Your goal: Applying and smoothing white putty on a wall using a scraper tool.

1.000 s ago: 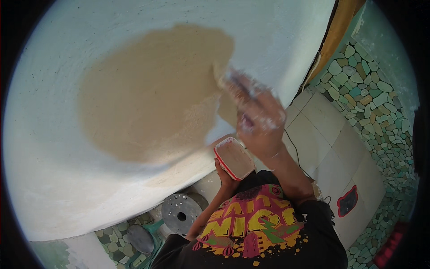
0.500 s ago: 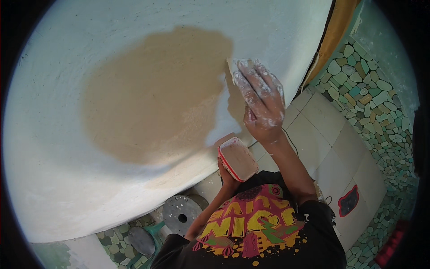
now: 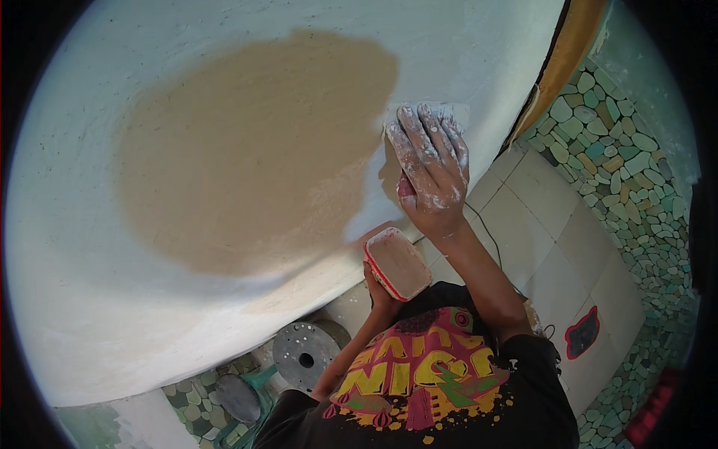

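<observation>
My right hand (image 3: 434, 168), its fingers smeared with white putty, lies with fingers stretched over a thin, flat, pale scraper (image 3: 461, 114). It holds the scraper against the white wall (image 3: 90, 247); most of the scraper is hidden under the fingers. Lower down, close to my body, my left hand (image 3: 380, 290) grips a rectangular plastic tub (image 3: 402, 263) with a red rim from its left side. Smooth, pale putty-like paste shows inside the tub, and white smears mark its rim.
An orange-brown frame (image 3: 572, 56) edges the wall at upper right. Pale floor tiles (image 3: 550, 202) meet a pebble-patterned strip (image 3: 628, 150). Below the wall stand a grey spool-like disc (image 3: 298, 352) and a round dark lid (image 3: 238, 398). A red-rimmed dark object (image 3: 582, 333) lies right.
My right hand has shifted slightly, its fingers turned more upright, and more of the scraper's upper right corner shows. My left hand and the tub have barely moved.
</observation>
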### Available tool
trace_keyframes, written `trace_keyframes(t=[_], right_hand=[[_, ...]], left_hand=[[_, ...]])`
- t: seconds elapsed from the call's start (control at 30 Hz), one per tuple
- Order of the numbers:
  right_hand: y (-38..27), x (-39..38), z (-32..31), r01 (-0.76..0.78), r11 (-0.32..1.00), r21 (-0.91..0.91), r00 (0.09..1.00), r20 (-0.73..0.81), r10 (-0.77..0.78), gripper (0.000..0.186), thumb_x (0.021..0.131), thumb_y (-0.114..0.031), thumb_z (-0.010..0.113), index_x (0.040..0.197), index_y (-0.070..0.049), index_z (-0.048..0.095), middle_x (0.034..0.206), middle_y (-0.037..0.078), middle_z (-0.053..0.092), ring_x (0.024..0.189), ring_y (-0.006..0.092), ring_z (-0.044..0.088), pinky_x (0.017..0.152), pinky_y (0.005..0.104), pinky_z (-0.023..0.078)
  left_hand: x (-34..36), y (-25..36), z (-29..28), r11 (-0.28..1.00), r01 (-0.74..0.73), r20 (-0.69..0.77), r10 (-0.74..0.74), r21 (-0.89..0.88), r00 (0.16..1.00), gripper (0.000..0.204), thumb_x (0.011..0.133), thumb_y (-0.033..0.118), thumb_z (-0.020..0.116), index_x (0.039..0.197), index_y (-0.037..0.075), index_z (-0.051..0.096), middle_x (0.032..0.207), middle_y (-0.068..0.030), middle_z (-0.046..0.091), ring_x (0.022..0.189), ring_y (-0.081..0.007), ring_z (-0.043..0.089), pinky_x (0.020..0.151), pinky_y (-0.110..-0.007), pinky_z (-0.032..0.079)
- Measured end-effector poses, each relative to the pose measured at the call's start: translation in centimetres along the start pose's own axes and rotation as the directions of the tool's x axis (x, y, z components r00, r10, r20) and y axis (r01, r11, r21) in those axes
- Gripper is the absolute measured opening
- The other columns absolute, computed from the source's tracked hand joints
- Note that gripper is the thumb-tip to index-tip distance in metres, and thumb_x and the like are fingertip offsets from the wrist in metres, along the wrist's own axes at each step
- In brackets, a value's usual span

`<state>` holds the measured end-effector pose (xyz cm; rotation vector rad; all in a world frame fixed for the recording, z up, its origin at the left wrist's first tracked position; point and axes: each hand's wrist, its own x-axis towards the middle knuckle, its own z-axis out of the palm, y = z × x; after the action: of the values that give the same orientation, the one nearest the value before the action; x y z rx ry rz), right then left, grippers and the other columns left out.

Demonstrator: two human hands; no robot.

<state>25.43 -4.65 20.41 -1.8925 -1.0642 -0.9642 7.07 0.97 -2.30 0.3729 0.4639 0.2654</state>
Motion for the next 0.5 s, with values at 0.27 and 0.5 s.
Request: trace_keyframes(t=[0.27,0.5], right_hand=[[-0.3,0.3,-3.5,0.029,1.0,-0.008,0.997,0.07,-0.028,0.055,0.076,-0.011,0.07,0.131,-0.014,0.071,0.146,0.006,0.061,0.138,0.0316,0.053,0.115,0.0558,0.037],[1.2,0.5,-1.4,0.063,0.998,-0.003,0.998,0.031,-0.063,0.056,0.071,-0.013,0.073,0.127,-0.016,0.074,0.141,0.004,0.065,0.135,0.0309,0.056,0.113,0.0555,0.039]], left_hand=[[0.8,-0.2,-1.4,0.999,0.033,0.062,-0.033,-0.004,0.998,0.079,0.101,0.071,0.028,0.157,0.016,0.037,0.153,-0.0129,0.049,0.138,-0.0366,0.051,0.116,-0.058,0.039],[0.8,-0.4,-1.0,1.0,-0.001,0.018,0.001,0.007,1.0,0.078,0.102,0.07,0.028,0.157,0.015,0.036,0.152,-0.0135,0.049,0.136,-0.0366,0.052,0.114,-0.057,0.041]])
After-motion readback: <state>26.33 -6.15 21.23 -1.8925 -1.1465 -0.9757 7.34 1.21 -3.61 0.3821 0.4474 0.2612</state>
